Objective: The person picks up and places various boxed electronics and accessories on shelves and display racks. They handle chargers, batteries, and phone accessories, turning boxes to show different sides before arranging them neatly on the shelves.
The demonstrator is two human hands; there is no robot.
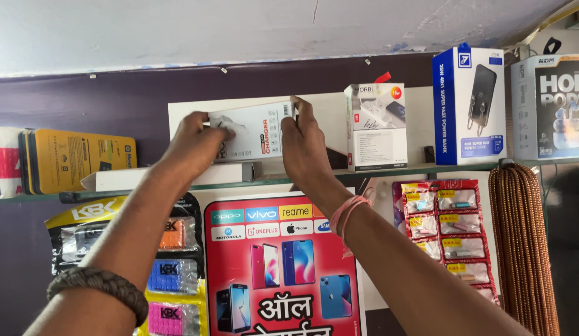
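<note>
Bright, even daylight; soft shadows under the shelf; sharp focus throughout.

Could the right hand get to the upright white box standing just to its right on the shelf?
Probably yes: the upright white box stands beside the right hand with nothing between, though that hand now grips the flat white box.

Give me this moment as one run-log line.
left hand: grips left end of white charger box | right hand: grips its right end | box: raised above glass shelf, over flat white box
</note>
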